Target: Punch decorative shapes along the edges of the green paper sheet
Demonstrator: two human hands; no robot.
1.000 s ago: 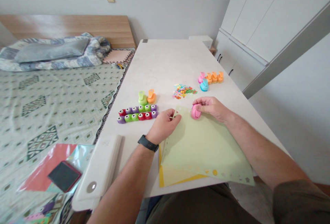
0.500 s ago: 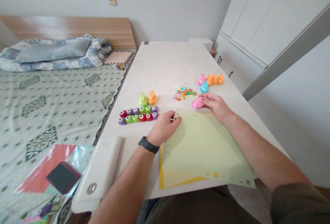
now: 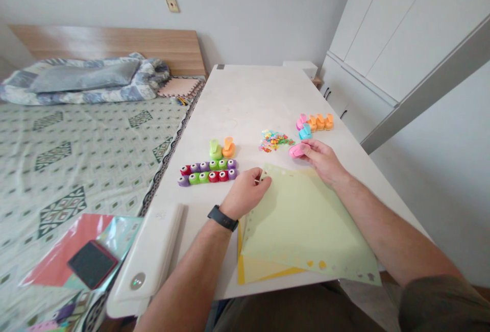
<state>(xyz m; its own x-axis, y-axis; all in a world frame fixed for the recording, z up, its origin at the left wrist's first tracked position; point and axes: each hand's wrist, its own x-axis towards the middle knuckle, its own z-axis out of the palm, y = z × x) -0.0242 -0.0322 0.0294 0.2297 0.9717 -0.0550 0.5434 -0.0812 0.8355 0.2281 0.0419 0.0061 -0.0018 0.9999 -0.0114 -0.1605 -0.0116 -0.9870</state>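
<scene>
My left hand (image 3: 248, 189) pinches the far left corner of a pale green sheet of paper (image 3: 306, 214), which has small punched shapes along its edges. Yellow paper (image 3: 242, 272) shows beneath it at the near left. In my right hand (image 3: 322, 158) is a pink craft punch (image 3: 297, 150), held just beyond the sheet's far edge. Close to that punch lies a heap of small colourful paper cutouts (image 3: 274, 140). Left of my left hand stand two rows of small red, green and purple punches (image 3: 209, 171), with a green punch (image 3: 215, 149) and an orange punch (image 3: 228, 147) behind them.
At the table's right side stand a blue punch (image 3: 305, 132), a pink one (image 3: 301, 122) and several orange ones (image 3: 320, 123). A white laminator-like machine (image 3: 149, 255) lies along the left edge. A dark phone-like device (image 3: 92, 264) rests on packaged paper on the bed.
The pink punch has tilted a little in my right hand and looks flatter. My left hand keeps its hold on the paper. The whole view has shifted slightly.
</scene>
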